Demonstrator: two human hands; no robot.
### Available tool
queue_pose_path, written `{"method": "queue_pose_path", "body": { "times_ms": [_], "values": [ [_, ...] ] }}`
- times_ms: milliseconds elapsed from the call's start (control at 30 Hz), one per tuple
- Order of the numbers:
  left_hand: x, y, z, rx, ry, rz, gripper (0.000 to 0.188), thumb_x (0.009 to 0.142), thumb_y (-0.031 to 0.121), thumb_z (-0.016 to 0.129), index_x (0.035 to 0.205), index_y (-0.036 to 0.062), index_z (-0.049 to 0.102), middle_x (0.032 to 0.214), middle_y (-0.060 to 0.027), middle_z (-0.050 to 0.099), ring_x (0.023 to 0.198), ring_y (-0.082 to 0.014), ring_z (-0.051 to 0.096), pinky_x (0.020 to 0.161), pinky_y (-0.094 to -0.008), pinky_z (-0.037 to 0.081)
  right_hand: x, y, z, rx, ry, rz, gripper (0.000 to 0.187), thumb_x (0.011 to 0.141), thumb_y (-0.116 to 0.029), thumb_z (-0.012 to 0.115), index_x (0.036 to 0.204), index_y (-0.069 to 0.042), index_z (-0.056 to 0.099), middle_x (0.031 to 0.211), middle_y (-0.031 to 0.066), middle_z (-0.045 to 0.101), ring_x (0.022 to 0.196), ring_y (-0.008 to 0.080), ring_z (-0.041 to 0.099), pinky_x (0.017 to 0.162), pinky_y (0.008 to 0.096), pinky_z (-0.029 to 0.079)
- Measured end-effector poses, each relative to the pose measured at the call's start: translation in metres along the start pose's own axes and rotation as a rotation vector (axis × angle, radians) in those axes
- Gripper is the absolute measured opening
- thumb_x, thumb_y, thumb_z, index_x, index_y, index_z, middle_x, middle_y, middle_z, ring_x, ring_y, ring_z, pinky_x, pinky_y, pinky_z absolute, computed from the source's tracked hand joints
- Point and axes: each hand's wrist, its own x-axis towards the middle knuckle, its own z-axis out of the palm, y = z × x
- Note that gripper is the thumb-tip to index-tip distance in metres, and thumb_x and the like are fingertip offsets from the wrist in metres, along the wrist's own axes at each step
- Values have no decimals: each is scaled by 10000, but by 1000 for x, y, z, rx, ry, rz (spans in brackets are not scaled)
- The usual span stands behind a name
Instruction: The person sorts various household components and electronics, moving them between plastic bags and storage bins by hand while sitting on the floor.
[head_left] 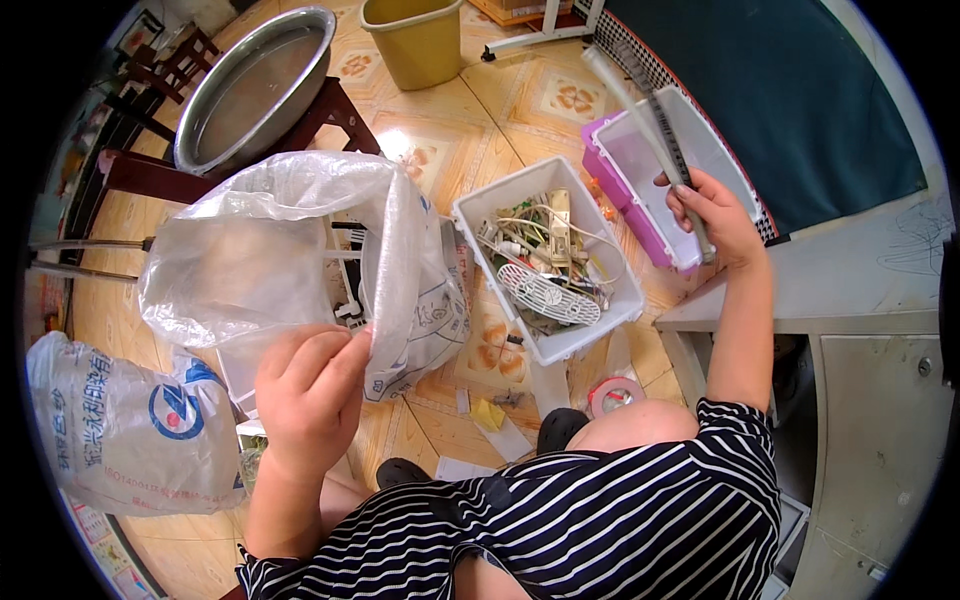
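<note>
My left hand [315, 395] is closed on the near rim of a white woven sack [400, 235], whose mouth gapes wide. White and black parts [350, 275] show inside it. On the right, my right hand [718, 218] is wrapped around two long thin strips, one black [670, 140] and one pale [630, 100]. They slant up and away over a purple-and-white bin [622, 195]; their exact kind is unclear. Between my hands stands a white bin [585, 342] holding tangled wires, a long cream-coloured piece [560, 230] and an oval slotted white plastic cover [548, 293].
A second white sack [135, 440] slumps at the left. Behind, a metal basin [325, 45] rests on a dark red stool [160, 175], near a yellow bucket [412, 45]. A grey cabinet [870, 400] flanks my right arm. A tape roll [616, 396] lies on the tiled floor.
</note>
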Motion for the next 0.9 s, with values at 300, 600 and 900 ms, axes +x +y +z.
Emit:
{"method": "queue_pose_path", "body": {
  "times_ms": [300, 600, 900],
  "values": [
    [0, 23, 3, -9, -137, 73, 319, 653, 75, 659, 971, 91, 663, 801, -14, 626, 671, -190, 613, 569, -319, 477, 48, -134, 150, 815, -345, -687, 258, 1008, -128, 396, 1221, -10, 481, 1147, 167, 606, 1035, 239, 617, 922, 370, 500],
    [-6, 26, -1, 8, -172, 97, 327, 650, 87, 651, 977, 115, 661, 793, 6, 614, 646, -165, 598, 537, -295, 465, 71, -100, 288, 118, -275, -682, 372, 904, -134, 574, 1236, 18, 504, 1166, 136, 618, 1114, 226, 579, 953, 329, 446],
    [-9, 13, -4, -22, -137, 93, 326, 640, 71, 649, 966, 84, 655, 800, -12, 618, 656, -183, 600, 550, -304, 469, 104, 107, 106, -1082, -114, 141, 680, 716, -386, 784, 1208, 23, 556, 1168, 247, 598, 1097, 338, 586, 953, 402, 458]
  ]
}}
